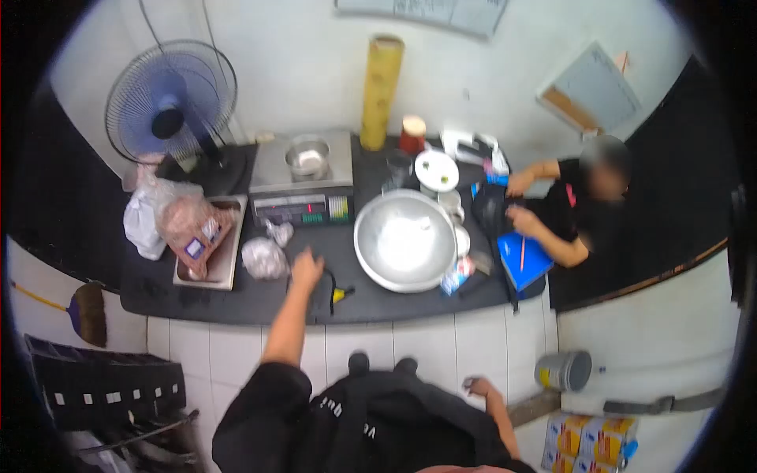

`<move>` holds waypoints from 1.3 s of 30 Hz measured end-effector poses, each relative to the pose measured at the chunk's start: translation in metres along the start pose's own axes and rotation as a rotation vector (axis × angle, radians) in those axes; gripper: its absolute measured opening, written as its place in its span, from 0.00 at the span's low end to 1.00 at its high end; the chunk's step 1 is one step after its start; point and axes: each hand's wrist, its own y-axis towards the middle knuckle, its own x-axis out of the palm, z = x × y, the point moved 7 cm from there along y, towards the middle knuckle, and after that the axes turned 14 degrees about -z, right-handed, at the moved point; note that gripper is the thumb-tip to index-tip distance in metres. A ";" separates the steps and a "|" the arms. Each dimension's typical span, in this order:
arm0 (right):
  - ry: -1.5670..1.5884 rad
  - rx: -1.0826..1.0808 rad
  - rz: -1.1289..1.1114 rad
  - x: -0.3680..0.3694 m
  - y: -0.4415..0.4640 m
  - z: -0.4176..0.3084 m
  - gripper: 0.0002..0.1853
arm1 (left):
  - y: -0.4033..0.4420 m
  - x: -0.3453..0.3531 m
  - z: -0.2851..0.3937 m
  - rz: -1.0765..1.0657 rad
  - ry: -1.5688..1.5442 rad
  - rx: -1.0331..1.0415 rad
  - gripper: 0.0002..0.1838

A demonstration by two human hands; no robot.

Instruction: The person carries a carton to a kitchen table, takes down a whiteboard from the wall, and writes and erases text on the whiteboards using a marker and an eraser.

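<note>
My left hand reaches over the dark table, its fingers stretched out and apart, with nothing visible in them. Just left of it lies a knotted clear plastic bag with pale contents. A black strap or cord with a yellow piece curves along the tabletop to its right. My right hand hangs low beside my body, away from the table. Its fingers look curled around a dark spot; whether that is an object or shadow is unclear. A large metal bowl stands right of my left hand.
A digital scale carries a small metal bowl. Bagged meat lies in a metal tray at left, below a fan. Another person sits at right by a blue folder. A grey bucket stands near the wall.
</note>
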 end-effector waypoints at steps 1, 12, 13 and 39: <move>0.185 -0.015 -0.115 -0.004 -0.024 -0.041 0.32 | -0.021 0.006 0.009 -0.020 0.065 0.022 0.31; -0.218 -0.394 -0.535 -0.086 -0.109 -0.432 0.42 | -0.120 0.030 -0.024 0.246 -0.123 0.105 0.09; -0.169 -0.390 -0.584 -0.081 -0.103 -0.454 0.43 | -0.122 0.019 -0.013 0.258 -0.137 0.082 0.09; -1.283 -0.927 -1.011 0.408 -0.152 -0.765 0.34 | -0.597 -0.089 -0.451 0.944 -0.936 -0.728 0.36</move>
